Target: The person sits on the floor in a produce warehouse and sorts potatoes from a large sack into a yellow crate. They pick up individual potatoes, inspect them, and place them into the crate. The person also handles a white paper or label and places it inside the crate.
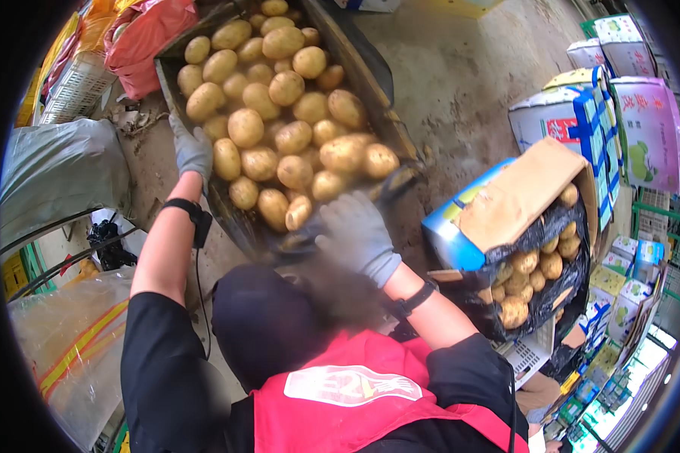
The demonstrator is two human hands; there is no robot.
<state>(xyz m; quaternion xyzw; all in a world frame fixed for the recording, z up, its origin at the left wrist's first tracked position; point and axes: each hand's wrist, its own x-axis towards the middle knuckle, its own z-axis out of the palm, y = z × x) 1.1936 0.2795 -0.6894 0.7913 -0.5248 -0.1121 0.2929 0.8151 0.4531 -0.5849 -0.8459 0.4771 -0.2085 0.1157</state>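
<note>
Many washed-looking potatoes fill a long wooden crate with a dark lining before me. My left hand, in a grey glove, lies at the crate's left side wall, its fingers near the rim; how firmly it grips cannot be made out. At the crate's near right corner is my gloved right hand, palm down with the fingers somewhat spread, close to the nearest potatoes and partly blurred. No potato shows in its grasp.
An open carton lined with black plastic, holding potatoes, stands at right. Further cartons are stacked beyond it. Left are a red bag, a white plastic basket, a grey covered bundle and clear plastic sheeting.
</note>
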